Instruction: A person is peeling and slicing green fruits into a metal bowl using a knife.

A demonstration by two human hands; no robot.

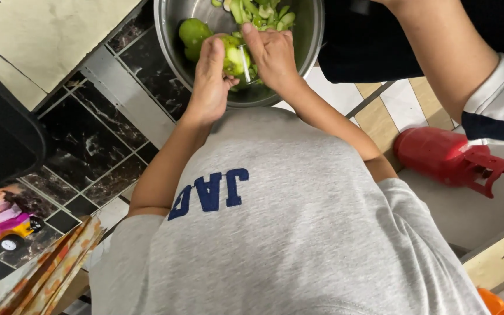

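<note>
Hands over bowl (pixel 316 35): left hand (pixel 210 79) cups green fruit (pixel 233 55), right hand (pixel 272 55) pinching blade (pixel 245 63); best cut away from thumb.

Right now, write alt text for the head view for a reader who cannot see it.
Seen from above, a person in a grey shirt holds a green fruit in the left hand and cuts it with a knife in the right hand over a steel bowl of green pieces. Another person's arm reaches in at upper right, above a red plastic container on the floor.
</note>
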